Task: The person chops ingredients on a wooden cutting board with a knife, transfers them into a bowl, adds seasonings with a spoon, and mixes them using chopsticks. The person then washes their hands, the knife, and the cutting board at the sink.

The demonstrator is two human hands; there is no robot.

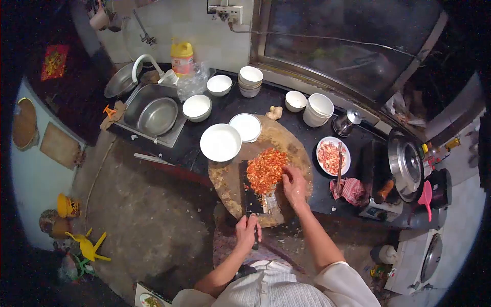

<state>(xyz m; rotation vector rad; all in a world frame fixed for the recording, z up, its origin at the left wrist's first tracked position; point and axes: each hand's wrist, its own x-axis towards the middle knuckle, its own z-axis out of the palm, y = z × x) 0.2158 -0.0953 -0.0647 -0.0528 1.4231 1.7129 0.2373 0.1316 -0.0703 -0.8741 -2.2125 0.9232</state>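
Observation:
My left hand (pixel 247 231) is wrapped round the handle of a cleaver (pixel 253 202), whose dark blade lies flat on the round wooden chopping board (pixel 291 135). A heap of chopped red pepper-like bits (pixel 267 166) covers part of the blade and the board. My right hand (pixel 295 187) rests at the heap's right edge, fingers bent and touching the bits, with nothing visibly gripped. At the board's far left edge are a large white bowl (pixel 220 143) and a smaller white dish (pixel 245 127). A piece of ginger (pixel 274 112) sits just behind the board.
A bowl of minced meat (pixel 329 153) with chopsticks stands right, beside a checked cloth (pixel 352 189) and a lidded pot (pixel 405 163). White bowls (pixel 250 77) line the back. Left is a sink (pixel 180 125) holding a metal basin (pixel 158 116). A yellow stool (pixel 89 245) stands on the floor.

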